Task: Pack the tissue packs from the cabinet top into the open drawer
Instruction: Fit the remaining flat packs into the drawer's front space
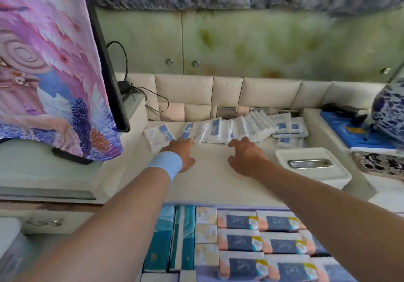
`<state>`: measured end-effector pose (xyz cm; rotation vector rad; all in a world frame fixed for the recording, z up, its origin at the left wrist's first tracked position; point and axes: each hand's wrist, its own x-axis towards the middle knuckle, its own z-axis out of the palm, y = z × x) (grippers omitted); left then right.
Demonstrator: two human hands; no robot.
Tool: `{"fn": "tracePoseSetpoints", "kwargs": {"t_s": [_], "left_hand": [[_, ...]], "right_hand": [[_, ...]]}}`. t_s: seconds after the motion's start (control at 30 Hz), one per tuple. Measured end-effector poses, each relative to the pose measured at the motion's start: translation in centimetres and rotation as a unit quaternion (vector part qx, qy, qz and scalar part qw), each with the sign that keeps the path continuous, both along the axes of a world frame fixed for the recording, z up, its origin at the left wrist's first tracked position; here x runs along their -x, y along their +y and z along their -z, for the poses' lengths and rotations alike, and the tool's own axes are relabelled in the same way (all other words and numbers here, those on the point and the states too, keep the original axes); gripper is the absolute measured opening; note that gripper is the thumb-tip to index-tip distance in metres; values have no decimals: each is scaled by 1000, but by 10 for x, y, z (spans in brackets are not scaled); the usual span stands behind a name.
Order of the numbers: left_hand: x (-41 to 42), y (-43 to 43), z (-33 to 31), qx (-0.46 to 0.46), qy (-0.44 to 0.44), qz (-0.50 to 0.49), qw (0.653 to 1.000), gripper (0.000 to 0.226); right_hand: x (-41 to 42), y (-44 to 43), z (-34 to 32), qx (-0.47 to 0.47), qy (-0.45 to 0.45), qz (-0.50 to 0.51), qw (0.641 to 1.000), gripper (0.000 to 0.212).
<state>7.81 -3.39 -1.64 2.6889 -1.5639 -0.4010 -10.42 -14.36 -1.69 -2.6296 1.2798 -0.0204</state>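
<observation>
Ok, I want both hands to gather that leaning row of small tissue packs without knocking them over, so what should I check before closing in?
1. Left hand at the row: ok, fingertips touch the leftmost small tissue packs.
2. Right hand free: ok, open, fingers spread just short of the row.
3. Row stable: not ok, the packs lean like fallen dominoes against the padded back wall.
4. Path clear: ok, bare cabinet top between the hands; the white tissue box sits off to the right.
5. Room in the open drawer: cannot tell, the visible part is packed with larger packs.
</observation>
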Motion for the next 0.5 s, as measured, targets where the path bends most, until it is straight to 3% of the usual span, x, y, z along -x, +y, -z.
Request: {"fn": "tracePoseSetpoints", "kwargs": {"t_s": [0.27, 0.4, 0.5], "left_hand": [[-20, -111, 21, 61, 33, 1, 998, 70], [-29, -137, 41, 25, 45, 0, 999, 78], [-42, -141, 60, -9, 44, 5, 999, 78]], "right_hand": [[-40, -111, 7, 72, 66, 63, 993, 65], [-48, -154, 20, 18, 98, 99, 990, 93], [-50, -163, 40, -36, 143, 72, 986, 104]]}}
